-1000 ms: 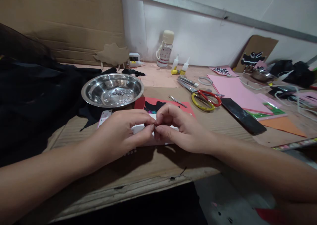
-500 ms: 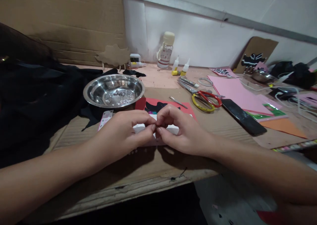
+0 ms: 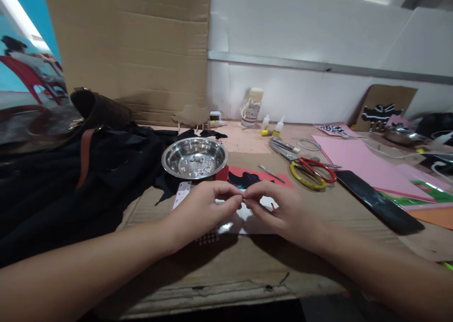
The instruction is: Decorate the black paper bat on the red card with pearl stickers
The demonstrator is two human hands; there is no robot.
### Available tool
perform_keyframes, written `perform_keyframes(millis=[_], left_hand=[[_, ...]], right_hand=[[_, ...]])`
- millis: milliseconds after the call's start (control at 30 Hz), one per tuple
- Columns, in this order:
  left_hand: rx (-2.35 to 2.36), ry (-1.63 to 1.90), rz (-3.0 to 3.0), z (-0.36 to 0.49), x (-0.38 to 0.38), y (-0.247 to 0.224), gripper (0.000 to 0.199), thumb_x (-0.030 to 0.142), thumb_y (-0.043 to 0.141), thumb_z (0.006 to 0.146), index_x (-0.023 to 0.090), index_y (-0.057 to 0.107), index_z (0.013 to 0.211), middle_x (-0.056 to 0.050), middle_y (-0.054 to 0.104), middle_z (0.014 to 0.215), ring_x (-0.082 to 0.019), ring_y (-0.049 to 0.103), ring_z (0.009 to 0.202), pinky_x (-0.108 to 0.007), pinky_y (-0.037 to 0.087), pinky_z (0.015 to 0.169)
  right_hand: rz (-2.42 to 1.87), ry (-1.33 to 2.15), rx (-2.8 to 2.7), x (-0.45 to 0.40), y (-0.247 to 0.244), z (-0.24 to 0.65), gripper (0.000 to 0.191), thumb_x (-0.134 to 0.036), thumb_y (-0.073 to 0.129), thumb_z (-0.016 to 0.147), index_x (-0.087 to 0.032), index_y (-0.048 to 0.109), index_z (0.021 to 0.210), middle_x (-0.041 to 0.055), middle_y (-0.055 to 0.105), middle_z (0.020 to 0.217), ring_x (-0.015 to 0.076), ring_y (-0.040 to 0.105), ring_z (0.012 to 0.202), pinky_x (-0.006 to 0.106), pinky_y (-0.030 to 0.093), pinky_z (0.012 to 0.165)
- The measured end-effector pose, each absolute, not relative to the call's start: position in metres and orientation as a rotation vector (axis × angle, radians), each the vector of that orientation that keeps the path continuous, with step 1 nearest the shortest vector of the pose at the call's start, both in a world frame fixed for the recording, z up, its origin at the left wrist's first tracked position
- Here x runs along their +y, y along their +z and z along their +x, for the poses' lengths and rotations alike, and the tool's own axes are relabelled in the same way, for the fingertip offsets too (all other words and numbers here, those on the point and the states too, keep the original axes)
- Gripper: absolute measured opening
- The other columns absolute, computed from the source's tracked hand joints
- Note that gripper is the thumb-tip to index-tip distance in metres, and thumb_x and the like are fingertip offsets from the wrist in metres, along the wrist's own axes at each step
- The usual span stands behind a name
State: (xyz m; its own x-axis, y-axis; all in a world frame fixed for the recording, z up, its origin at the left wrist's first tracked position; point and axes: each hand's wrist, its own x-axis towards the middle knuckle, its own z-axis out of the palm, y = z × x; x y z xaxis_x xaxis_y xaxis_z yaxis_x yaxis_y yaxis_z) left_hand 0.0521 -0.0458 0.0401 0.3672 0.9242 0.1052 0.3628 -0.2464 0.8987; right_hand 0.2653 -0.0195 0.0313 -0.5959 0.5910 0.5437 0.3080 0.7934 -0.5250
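Observation:
My left hand (image 3: 208, 208) and my right hand (image 3: 283, 208) meet at the fingertips, each in a pinch. Whatever lies between the fingers is too small to make out. Just under them is a white sheet (image 3: 260, 225), with a sheet of small pearl-like dots (image 3: 208, 238) by my left wrist. Behind the fingers, a black cut-out shape (image 3: 247, 178) rests on red paper (image 3: 283, 179), partly covered by my hands. Left of that stands a steel bowl (image 3: 170, 168) with small shiny bits in it.
Scissors (image 3: 311, 173) with red and yellow handles and a black phone (image 3: 378, 201) lie to the right, beside pink paper (image 3: 357, 164). Tweezers (image 3: 272, 173) lie behind my hands. Glue bottles (image 3: 278, 125) and a drinking bottle (image 3: 252, 107) stand at the back. Black cloth (image 3: 106, 171) covers the left.
The camera view has tilted up and turned left, so a bag and a seated person now show at the left. My hands stay pinched together at the fingertips.

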Motion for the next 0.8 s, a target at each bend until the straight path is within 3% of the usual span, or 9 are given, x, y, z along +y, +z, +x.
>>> perform_keyframes(millis=[133,433,567,800], left_hand=[[1.131,0.780,1.786,0.053,-0.048,0.044,0.025,0.035,0.058,0.096,0.020,0.078,0.097,-0.003,0.083,0.097,-0.021,0.074,0.088,-0.030,0.055,0.075],[1.199,0.764,2.398,0.039,-0.040,0.042,0.034,0.030,0.040,0.099,0.022,0.072,0.089,-0.003,0.076,0.088,-0.021,0.069,0.083,-0.033,0.049,0.075],[1.304,0.569,2.355,0.037,-0.037,0.041,0.046,0.042,0.033,0.105,0.022,0.071,0.087,-0.003,0.073,0.083,-0.022,0.065,0.075,-0.033,0.046,0.068],[1.328,0.368,2.332,0.036,-0.030,0.032,0.022,0.041,0.064,0.090,0.023,0.073,0.099,-0.004,0.076,0.092,-0.023,0.067,0.081,-0.032,0.044,0.068]], right_hand=[[-0.598,0.276,-2.278,-0.018,0.031,0.267,0.013,-0.014,0.061,0.095,-0.020,0.072,0.096,0.0034,0.080,0.084,0.0150,0.072,0.070,0.024,0.054,0.064],[-0.712,0.357,-2.517,-0.007,0.034,0.275,0.013,-0.014,0.063,0.091,-0.017,0.075,0.095,0.0058,0.080,0.087,0.0166,0.071,0.074,0.025,0.050,0.067],[-0.791,0.355,-2.667,-0.002,0.033,0.277,0.009,-0.015,0.068,0.090,-0.017,0.076,0.094,0.0046,0.078,0.087,0.0159,0.067,0.074,0.025,0.045,0.067],[-0.624,0.277,-2.819,-0.007,0.034,0.278,0.017,-0.015,0.060,0.100,-0.018,0.076,0.095,0.0048,0.073,0.086,0.0165,0.062,0.076,0.026,0.045,0.069]])
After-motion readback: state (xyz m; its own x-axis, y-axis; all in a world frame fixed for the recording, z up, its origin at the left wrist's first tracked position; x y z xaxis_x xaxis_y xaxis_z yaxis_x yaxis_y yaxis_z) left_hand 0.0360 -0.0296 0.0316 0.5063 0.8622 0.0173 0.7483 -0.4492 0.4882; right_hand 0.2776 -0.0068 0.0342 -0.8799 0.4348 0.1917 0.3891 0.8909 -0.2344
